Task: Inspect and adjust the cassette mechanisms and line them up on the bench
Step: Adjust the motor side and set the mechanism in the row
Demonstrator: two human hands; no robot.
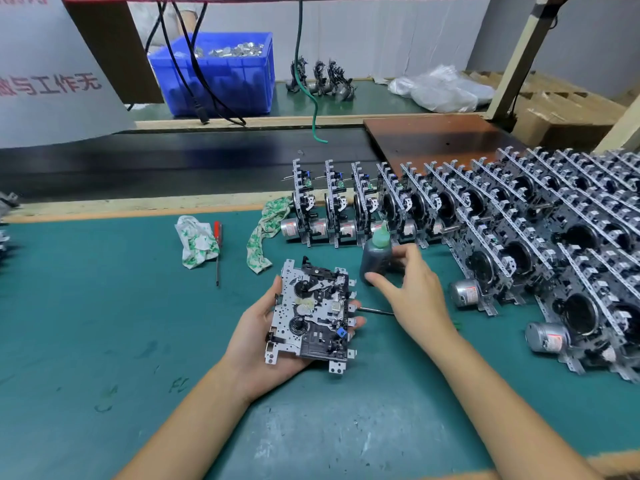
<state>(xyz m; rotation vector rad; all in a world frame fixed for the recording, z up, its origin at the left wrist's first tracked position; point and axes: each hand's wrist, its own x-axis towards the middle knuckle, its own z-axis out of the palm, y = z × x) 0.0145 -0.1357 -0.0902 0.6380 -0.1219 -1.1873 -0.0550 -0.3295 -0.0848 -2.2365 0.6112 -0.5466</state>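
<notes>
Cradled flat in the left hand (263,327), one cassette mechanism (311,313) looks stiff, light, with fragile exposed parts; its metal edges suit gripping. Right hand (412,289) grasps a green-capped bottle (375,254) beside standing rows of mechanisms (485,220) on the bench (104,306).

Even, soft overhead light, faint shadows, sharp centre, wide-angle bending and slight blur at edges.
</notes>
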